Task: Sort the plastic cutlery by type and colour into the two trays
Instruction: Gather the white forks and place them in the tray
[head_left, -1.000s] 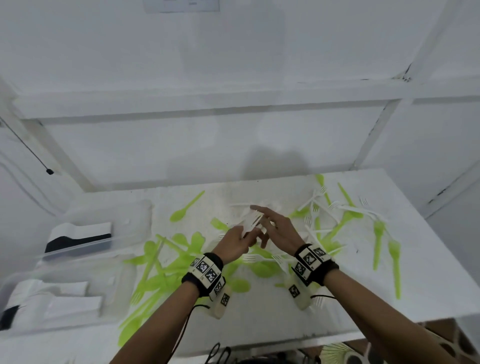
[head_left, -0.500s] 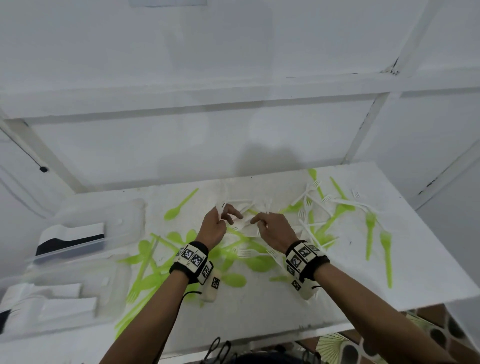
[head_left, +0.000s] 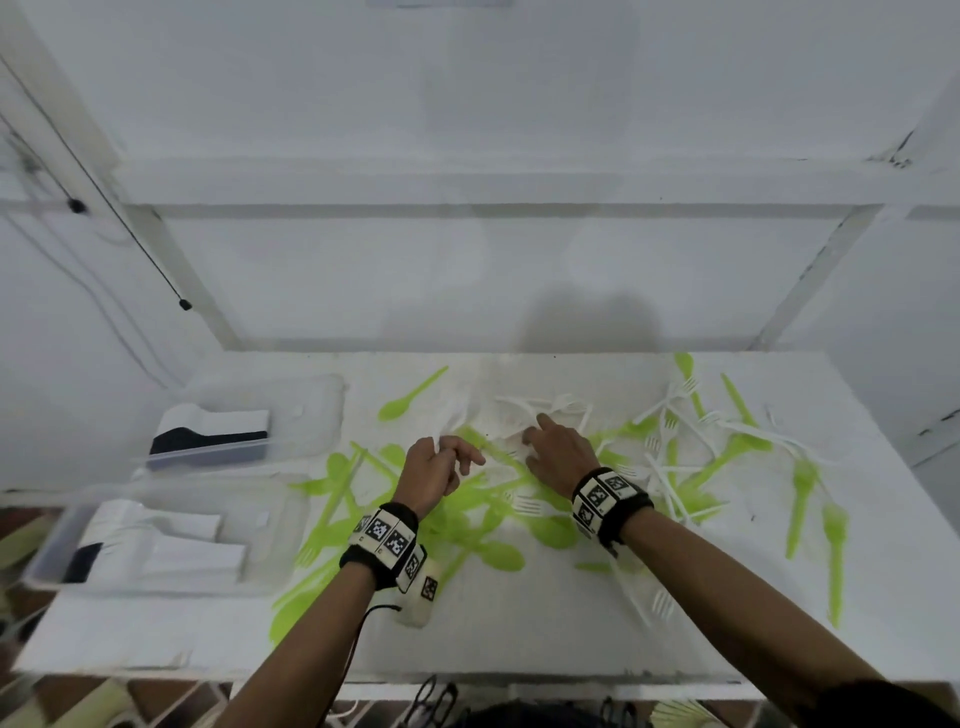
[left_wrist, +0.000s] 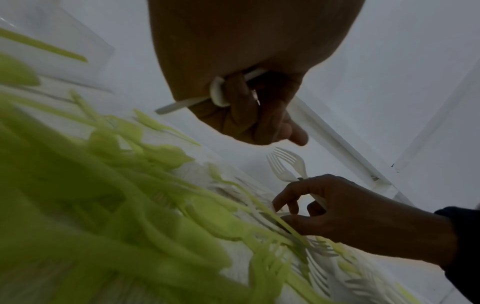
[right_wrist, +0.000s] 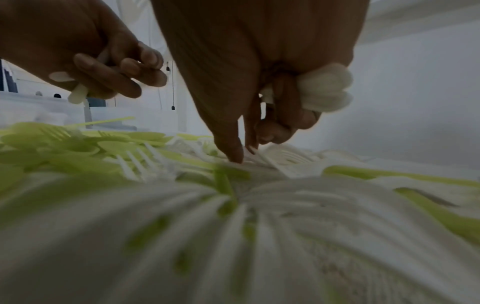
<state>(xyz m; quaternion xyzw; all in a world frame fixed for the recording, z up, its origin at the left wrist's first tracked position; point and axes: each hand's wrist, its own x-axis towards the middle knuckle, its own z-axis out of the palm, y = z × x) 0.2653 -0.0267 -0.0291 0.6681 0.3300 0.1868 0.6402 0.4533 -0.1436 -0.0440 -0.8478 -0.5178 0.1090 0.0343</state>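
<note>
Head view: white cutlery (head_left: 524, 415) is heaped just beyond the right hand (head_left: 558, 449), nearer it than the left hand (head_left: 431, 467). Left wrist view: white pieces (left_wrist: 221, 90) are gripped in curled left fingers. Right wrist view: white fork handles (right_wrist: 324, 90) are clutched while the right fingertips (right_wrist: 235, 153) are pressed on the heap

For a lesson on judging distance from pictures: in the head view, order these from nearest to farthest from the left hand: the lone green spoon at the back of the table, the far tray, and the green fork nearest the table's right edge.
From the left hand:
1. Lone green spoon, just behind it.
2. Far tray, to its left.
3. Green fork, far across at the right edge.
</note>
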